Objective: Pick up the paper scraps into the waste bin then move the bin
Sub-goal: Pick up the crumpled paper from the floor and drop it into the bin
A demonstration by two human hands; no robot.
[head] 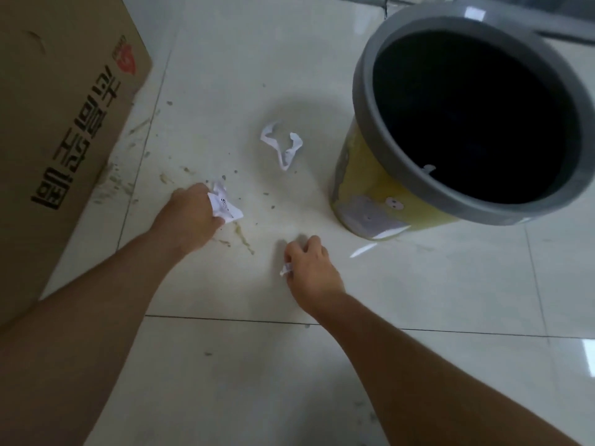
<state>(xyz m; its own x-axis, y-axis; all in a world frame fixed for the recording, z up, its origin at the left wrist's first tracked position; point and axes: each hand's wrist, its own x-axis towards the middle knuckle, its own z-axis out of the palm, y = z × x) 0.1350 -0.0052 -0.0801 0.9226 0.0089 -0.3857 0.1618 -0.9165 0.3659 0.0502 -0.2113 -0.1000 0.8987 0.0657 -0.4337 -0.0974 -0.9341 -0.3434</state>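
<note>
While you're crouching, left hand (190,214) fingers closing on printed scrap (225,204), right hand (309,265) gripping small scrap (286,269); curled scrap (281,146) remaining on floor (418,300); bin (399,204) unmoved, approx. halfway.

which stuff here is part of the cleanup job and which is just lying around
Part of the job:
- crumpled scrap gripped in the left hand
- small scrap in the right hand
- loose scrap lying on the floor
- waste bin, grey rim, standing upright

Just lying about:
- cardboard box at the left
- stains on the floor tiles
</note>
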